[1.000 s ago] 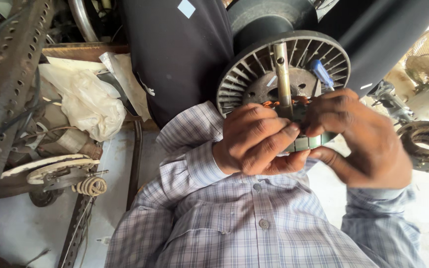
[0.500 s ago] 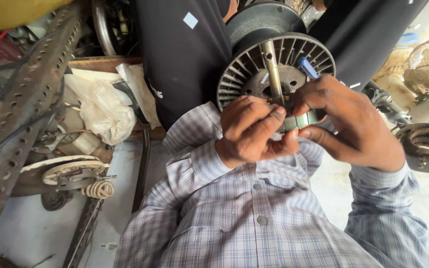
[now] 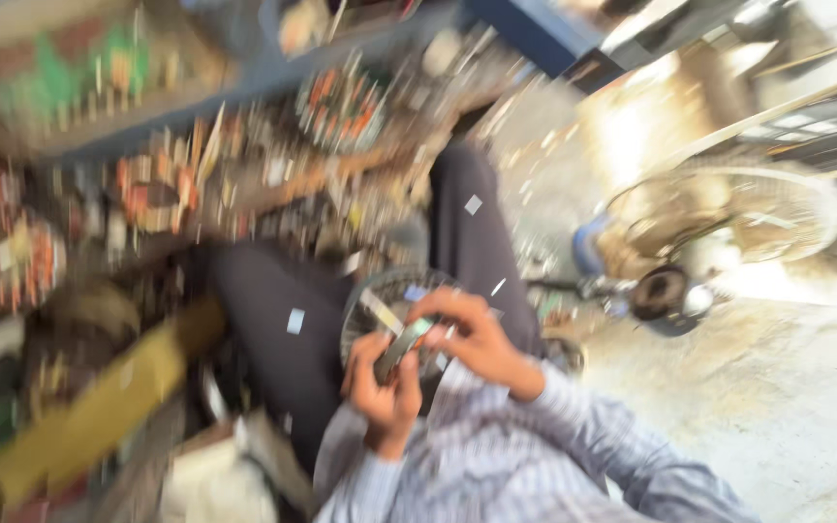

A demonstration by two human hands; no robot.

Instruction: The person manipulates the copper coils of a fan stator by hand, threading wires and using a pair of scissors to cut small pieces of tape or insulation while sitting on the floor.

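The picture is blurred. Both hands meet over a round finned motor rotor [image 3: 380,295] resting in the person's lap between dark trousers. The left hand [image 3: 385,387] and right hand [image 3: 467,334] are closed together on a small greenish strip [image 3: 401,347] just above the rotor. A wire fan guard [image 3: 728,218] stands on the floor well apart.

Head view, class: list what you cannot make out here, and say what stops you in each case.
- Small flat piece between left hand and right hand: motion blur and fingers hide its shape.
- Round finned motor: mostly covered by both hands, blurred.
- Shelf clutter: smeared into coloured blobs.
- Wire fan guard: washed out by glare.
- Checked shirt: cut off by the bottom edge.
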